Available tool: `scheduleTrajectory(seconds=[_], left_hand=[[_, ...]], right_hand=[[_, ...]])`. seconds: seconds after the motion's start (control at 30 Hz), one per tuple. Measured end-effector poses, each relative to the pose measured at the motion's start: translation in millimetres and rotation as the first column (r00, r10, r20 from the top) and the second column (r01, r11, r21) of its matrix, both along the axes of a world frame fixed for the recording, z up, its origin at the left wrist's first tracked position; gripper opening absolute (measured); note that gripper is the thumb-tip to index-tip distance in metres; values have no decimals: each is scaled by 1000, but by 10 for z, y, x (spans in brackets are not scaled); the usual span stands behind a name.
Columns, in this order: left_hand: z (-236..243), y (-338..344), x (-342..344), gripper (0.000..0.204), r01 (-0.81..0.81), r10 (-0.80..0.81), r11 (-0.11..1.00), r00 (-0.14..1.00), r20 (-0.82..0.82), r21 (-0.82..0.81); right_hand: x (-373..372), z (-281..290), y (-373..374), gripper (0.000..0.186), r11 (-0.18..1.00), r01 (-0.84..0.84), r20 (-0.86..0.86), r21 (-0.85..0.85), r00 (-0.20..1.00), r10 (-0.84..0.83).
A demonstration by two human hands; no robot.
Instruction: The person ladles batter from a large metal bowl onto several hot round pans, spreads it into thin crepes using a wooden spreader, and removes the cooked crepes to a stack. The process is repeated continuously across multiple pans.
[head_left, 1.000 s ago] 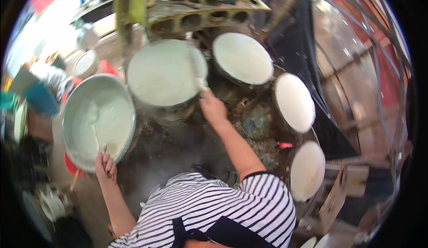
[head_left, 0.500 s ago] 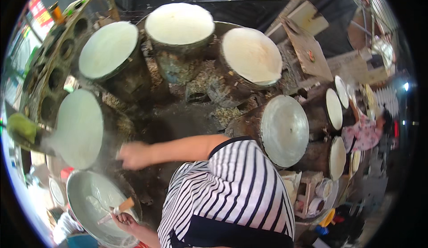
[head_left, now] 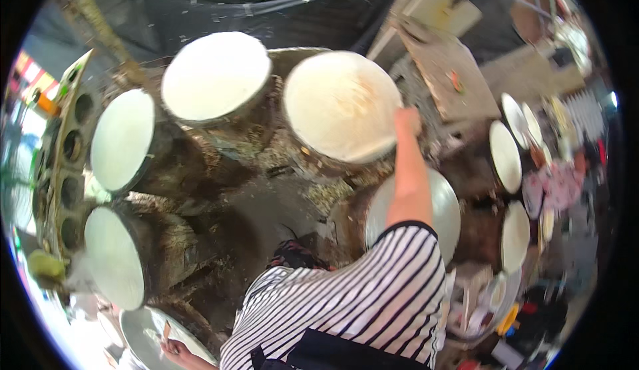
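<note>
My right hand (head_left: 406,120) is at the right rim of a round cooking top (head_left: 336,104) covered with a pale, browned sheet; its fingers are curled, with what they grip hidden. Below my outstretched arm is a bare metal top (head_left: 439,223). At the lower left, my left hand (head_left: 174,349) is closed on a wooden utensil (head_left: 166,332) over a wide basin of white batter (head_left: 143,317). Other drum tops with white sheets (head_left: 214,74) stand in an arc, one steaming at the left (head_left: 113,257).
A board with round holes (head_left: 72,170) stands at the left, planks (head_left: 446,77) lean behind the drums, and dark sheeting (head_left: 319,17) hangs at the back. A person in pink (head_left: 552,187) is at the right beside more drums. A tub with rolls (head_left: 512,290) sits lower right.
My view has swung rightward. My right hand has left the pale greenish top at the left, no longer holding the long spreader, and reached the browned sheet. My left hand stays at the basin.
</note>
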State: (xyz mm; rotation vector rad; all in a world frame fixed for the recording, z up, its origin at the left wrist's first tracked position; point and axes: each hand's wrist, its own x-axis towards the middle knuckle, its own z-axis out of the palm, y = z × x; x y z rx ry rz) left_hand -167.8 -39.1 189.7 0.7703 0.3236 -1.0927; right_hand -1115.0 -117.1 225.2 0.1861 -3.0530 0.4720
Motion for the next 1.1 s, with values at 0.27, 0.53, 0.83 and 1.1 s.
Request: scheduleTrajectory(seconds=[0.27, 0.53, 0.83, 1.1], left_hand=[[279, -87, -354, 37, -121, 122, 991, 992, -17, 57], [-77, 137, -131, 13, -203, 203, 979, 973, -114, 15], [-385, 320, 55, 29, -174, 175, 983, 985, -11, 53], [-524, 488, 110, 20, -170, 170, 983, 985, -3, 72]], right_hand=[[-564, -161, 4, 36, 998, -60, 353, 4, 934, 55], [431, 601, -350, 26, 870, -329, -192, -367, 942, 275], [1931, 2060, -992, 23, 566, -773, -415, -286, 633, 654], [2125, 2865, -2486, 29, 261, -629, -70, -732, 452, 889]])
